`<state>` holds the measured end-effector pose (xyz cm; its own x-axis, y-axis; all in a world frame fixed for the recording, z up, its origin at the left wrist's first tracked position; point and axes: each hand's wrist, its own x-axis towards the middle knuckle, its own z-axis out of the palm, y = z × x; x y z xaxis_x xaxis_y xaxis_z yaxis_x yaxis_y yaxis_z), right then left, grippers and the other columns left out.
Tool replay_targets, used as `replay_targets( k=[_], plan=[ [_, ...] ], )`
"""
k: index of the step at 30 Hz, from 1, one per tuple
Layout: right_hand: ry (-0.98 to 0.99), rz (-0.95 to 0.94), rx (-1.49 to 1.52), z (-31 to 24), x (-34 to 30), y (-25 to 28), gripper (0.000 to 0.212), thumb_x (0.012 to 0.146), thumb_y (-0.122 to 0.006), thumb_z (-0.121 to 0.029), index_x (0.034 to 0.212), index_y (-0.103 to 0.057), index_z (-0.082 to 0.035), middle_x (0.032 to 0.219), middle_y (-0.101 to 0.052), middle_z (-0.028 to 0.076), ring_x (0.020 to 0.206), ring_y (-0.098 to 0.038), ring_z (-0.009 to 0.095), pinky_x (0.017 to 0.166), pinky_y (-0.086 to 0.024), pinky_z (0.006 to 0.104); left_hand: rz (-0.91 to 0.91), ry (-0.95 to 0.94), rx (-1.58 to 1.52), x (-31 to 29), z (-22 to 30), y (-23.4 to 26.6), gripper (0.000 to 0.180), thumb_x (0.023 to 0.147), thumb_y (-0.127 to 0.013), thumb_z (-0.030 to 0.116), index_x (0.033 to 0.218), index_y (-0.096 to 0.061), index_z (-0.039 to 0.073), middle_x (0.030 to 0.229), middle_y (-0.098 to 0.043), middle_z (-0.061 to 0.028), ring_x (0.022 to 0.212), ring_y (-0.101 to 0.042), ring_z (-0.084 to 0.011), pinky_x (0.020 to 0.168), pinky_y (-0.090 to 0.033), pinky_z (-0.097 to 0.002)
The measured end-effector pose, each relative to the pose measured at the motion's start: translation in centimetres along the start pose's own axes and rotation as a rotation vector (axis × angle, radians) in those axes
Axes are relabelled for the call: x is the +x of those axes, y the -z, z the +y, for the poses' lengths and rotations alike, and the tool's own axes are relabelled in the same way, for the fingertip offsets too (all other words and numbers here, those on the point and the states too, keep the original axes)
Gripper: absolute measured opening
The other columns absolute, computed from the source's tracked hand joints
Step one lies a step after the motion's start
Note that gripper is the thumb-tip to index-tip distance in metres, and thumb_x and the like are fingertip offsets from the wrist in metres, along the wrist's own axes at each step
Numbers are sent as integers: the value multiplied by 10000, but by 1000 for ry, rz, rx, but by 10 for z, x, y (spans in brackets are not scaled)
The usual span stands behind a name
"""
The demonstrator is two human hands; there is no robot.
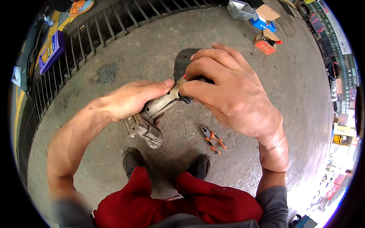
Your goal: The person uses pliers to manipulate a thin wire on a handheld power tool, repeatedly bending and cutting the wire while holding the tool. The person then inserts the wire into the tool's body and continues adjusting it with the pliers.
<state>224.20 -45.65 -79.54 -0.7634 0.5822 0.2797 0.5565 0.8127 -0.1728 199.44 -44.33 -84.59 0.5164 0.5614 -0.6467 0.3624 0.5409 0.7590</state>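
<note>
A worn grey cordless power tool (161, 104) is held up in front of me, with its wide foot toward my left shoe. My left hand (127, 98) is closed round the grey handle, thumb lying along the top. At the other end, the dark rounded head (183, 60) is covered in part by my right hand (232, 89). My right fingers are bent over it, with thumb and forefinger pinched near where the handle joins. A small red bit shows by those fingertips; whatever they pinch is hidden. Below the tool, pliers (207, 133) with orange and black handles lie on the floor.
A thin metal rod (233, 139) lies beside the pliers. Far right stand a clear plastic bin (241, 10), a blue box (262, 24) and a red box (265, 45). A floor grate (95, 34) curves along the left, near a purple container (53, 51). My shoes (134, 161) are below.
</note>
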Motion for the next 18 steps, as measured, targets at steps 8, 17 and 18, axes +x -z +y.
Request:
replay_targets(
  k=[8,17,18],
  plan=[
    [17,39,-21,-1,11,4,251,730,-749,-67,959,-683,-147,1085,-627,4,1232,-559,264,1133,-410,518,71,-126,-152,1,-13,-8,614,1016,-532,593,1084,-647,-5,771,-688,-115,670,-662,-183,608,-519,-319],
    [37,89,62,9,11,2,521,638,-820,-16,1115,-626,-94,1194,-597,67,1300,-516,328,1136,-392,518,44,-100,-213,-4,-10,-2,633,1010,-568,578,1155,-650,-32,845,-683,-76,723,-639,-138,642,-516,-292],
    [36,102,94,10,11,4,554,620,-827,-3,1126,-619,-91,1215,-587,76,1313,-505,341,1135,-389,514,44,-111,-231,-3,-11,-4,635,1008,-566,584,1142,-652,-30,833,-684,-81,717,-642,-142,643,-518,-293]
  ],
)
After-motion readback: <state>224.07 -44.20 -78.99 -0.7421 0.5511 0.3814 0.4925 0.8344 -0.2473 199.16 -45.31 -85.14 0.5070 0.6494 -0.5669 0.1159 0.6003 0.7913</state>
